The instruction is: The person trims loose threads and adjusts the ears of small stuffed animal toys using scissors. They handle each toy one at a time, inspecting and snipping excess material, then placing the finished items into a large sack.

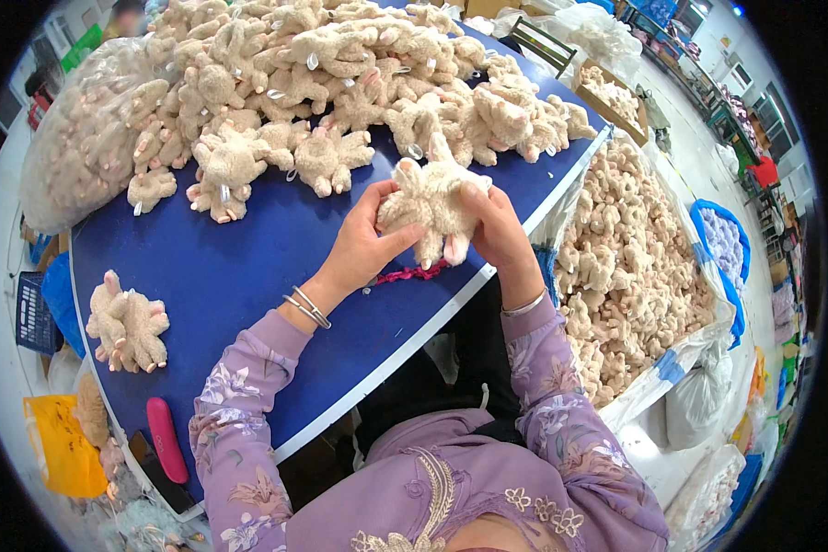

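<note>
A cream plush toy skin (435, 204) with small pink tips is held up over the near edge of the blue table (239, 276). My left hand (370, 230) grips its left side, thumb across the front. On its other side my right hand (503, 225) closes round the fabric with the thumb on top. Beyond the hands lies a big heap of similar plush pieces (340, 83), several with white tags. One more plush piece (127, 324) rests alone at the table's left. Below the held toy a dark pink braided cord (412, 273) lies along the edge.
A clear plastic bag of plush (92, 138) bulges at the far left. Right of the table stands a large white sack (630, 276) full of plush pieces. A pink oblong case (166, 440) and a dark phone-like slab (161, 471) lie at the near left corner. A blue basket (35, 313) stands beyond.
</note>
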Tool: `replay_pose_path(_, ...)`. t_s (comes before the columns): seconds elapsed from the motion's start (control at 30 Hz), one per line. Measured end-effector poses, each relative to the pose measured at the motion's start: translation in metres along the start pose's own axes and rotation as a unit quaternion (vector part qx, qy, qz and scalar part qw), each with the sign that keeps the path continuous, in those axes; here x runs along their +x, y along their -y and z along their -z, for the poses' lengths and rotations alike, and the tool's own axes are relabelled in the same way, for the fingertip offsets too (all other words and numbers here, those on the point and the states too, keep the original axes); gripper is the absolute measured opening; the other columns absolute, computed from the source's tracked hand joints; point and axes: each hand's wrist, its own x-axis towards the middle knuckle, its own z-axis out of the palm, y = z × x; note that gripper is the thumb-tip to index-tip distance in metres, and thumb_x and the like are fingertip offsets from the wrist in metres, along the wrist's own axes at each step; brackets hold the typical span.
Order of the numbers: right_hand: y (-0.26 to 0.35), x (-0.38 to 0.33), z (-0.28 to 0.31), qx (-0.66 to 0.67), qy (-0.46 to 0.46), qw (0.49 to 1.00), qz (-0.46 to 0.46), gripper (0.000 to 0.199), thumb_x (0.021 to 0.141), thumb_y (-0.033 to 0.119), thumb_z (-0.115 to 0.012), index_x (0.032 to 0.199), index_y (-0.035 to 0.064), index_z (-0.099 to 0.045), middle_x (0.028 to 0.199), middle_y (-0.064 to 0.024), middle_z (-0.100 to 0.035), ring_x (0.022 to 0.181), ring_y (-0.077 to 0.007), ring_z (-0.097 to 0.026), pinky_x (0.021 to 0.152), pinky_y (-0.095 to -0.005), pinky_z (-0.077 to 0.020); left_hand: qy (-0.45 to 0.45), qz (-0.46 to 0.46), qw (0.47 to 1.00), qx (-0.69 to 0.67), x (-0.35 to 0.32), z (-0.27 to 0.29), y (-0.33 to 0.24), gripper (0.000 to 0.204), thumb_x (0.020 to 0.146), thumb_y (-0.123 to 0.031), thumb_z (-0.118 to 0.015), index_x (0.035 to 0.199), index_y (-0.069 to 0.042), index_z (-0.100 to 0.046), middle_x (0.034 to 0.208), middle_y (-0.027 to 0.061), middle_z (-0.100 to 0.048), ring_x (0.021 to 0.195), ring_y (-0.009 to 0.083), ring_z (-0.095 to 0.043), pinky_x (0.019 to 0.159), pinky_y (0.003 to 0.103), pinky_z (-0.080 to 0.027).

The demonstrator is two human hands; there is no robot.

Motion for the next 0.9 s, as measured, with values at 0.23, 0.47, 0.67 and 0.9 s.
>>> replay_pose_path(0.23, 0.007, -0.002, -0.007, -0.152, -0.025, 0.988, 0.01, 0.022, 0.091, 0.022, -0.063, 0.099, 0.001, -0.063, 0.087, -0.0028, -0.066, 0.074, -0.0081, -0.06, 0.065, -0.0237, -0.0484, 0.028, -0.088, 0.99, 0.107, -0.007, -0.007, -0.014, 0.022, 0.087, -0.002, -0.059, 0.109, -0.001, -0.059, 0.091, 0.0034, -0.062, 0.084, 0.0081, -0.058, 0.076, 0.024, -0.05)
replay_pose_path(0.47, 0.011, 0.006, -0.019, -0.133, -0.068, 0.988, -0.034, 0.021, 0.09, 0.02, -0.064, 0.097, 0.0008, -0.064, 0.083, -0.0031, -0.066, 0.067, -0.0089, -0.06, 0.06, -0.0233, -0.0479, 0.071, -0.181, 0.953, 0.233, -0.01, 0.001, -0.026, 0.015, 0.09, 0.0, -0.052, 0.098, -0.001, -0.065, 0.086, 0.0082, -0.066, 0.076, 0.0129, -0.061, 0.069, 0.026, -0.048)
replay_pose_path(0.67, -0.005, 0.021, 0.019, -0.171, -0.117, 0.978, 0.001, 0.028, 0.095, 0.027, -0.058, 0.111, 0.0042, -0.062, 0.091, -0.0014, -0.064, 0.078, -0.0096, -0.06, 0.07, -0.0242, -0.0471, 0.006, -0.087, 0.942, 0.324, -0.021, 0.045, -0.093, 0.031, 0.092, -0.022, -0.058, 0.119, -0.007, -0.06, 0.092, 0.0054, -0.067, 0.077, 0.009, -0.057, 0.067, 0.026, -0.047)
replay_pose_path(0.9, -0.032, 0.008, 0.065, -0.142, -0.056, 0.987, 0.044, 0.013, 0.095, 0.014, -0.058, 0.1, 0.0022, -0.06, 0.085, -0.0026, -0.06, 0.073, -0.0085, -0.054, 0.068, -0.0213, -0.0459, -0.306, -0.024, 0.848, 0.431, -0.141, 0.154, -0.227, 0.037, 0.094, -0.022, -0.055, 0.127, -0.004, -0.055, 0.102, 0.0029, -0.062, 0.093, 0.0081, -0.06, 0.08, 0.023, -0.05)
